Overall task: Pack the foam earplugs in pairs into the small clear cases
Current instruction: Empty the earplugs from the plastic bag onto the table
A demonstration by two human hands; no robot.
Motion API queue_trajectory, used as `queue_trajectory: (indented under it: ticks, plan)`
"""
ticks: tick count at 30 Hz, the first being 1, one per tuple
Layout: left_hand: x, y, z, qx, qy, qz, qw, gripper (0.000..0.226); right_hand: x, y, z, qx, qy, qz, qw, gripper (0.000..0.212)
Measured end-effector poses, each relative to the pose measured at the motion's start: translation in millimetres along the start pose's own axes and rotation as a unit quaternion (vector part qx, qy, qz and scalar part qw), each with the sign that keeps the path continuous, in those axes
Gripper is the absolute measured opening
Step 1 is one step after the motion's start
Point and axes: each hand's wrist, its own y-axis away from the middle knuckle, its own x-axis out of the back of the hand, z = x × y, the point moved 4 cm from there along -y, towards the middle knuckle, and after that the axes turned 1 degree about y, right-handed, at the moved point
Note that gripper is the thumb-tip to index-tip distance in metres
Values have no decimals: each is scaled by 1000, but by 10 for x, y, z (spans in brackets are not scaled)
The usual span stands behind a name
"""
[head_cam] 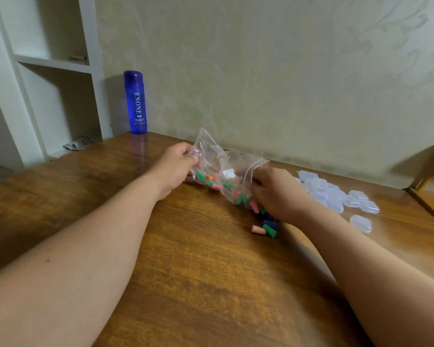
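Near the tabletop's (186,271) far edge, a bag (218,161) is pinched by left hand (176,164) and right hand (276,191), seemingly spilling earplugs (258,229). Next, a pair and a case (360,223) must be picked.

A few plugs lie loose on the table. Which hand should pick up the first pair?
Right. The right hand holds the bag at its mouth, above the loose earplugs, and the clear cases lie beside it. The left hand grips the bag's far end, further from both.

wall (273,71): pale floral paper | table (186,271): brown wood | shelf (53,63): white, left
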Motion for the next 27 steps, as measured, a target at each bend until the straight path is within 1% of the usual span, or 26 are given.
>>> queue_trajectory:
  ticks: [2, 5, 6, 7, 9, 10, 12, 15, 17, 19, 22, 24, 25, 26, 27]
  plan:
    - [-36, 28, 25, 17, 40, -28, 999, 16, -53, -39, -34, 1, -8, -22, 1000, 33]
    - [-104, 38, 56, 38, 72, -72, 994, 17, -68, -123, -99, -20, 6, -35, 999, 28]
    - [-129, 45, 66, 46, 83, -87, 992, 19, -64, -154, -132, -22, 18, -38, 999, 31]
    - [-150, 52, 68, 53, 95, -102, 989, 23, -73, -189, -161, -22, 31, -47, 998, 32]
    - [-180, 68, 72, 58, 104, -124, 985, 36, -118, -253, -186, -38, 59, -81, 994, 26]
    - [-183, 76, 70, 57, 104, -129, 984, 39, -138, -276, -186, -55, 63, -95, 992, 23]
    - [-177, 74, 59, 55, 112, -130, 984, 42, -172, -317, -159, -74, 44, -104, 991, 25]
    - [-179, 64, 53, 49, 121, -131, 983, 42, -171, -280, -182, -65, -11, -95, 993, 26]
    - [-192, 73, 60, 41, 120, -132, 983, 41, -173, -247, -212, -15, 0, -94, 995, 31]
    - [-201, 77, 57, 33, 121, -133, 983, 39, -176, -186, -293, 40, 10, -105, 994, 30]
    - [-212, 92, 51, 30, 108, -146, 983, 40, -205, -259, -255, 17, 25, -110, 993, 29]
    - [-223, 100, 57, 30, 100, -152, 983, 42, -260, -352, -235, -15, 39, -127, 991, 26]
    - [-230, 100, 64, 28, 94, -153, 983, 42, -294, -399, -213, -38, 49, -131, 989, 29]
    - [-238, 99, 74, 27, 89, -151, 984, 42, -307, -426, -194, -48, 48, -114, 991, 29]
    - [-242, 95, 79, 27, 88, -147, 985, 41, -299, -426, -204, -46, 29, -86, 995, 24]
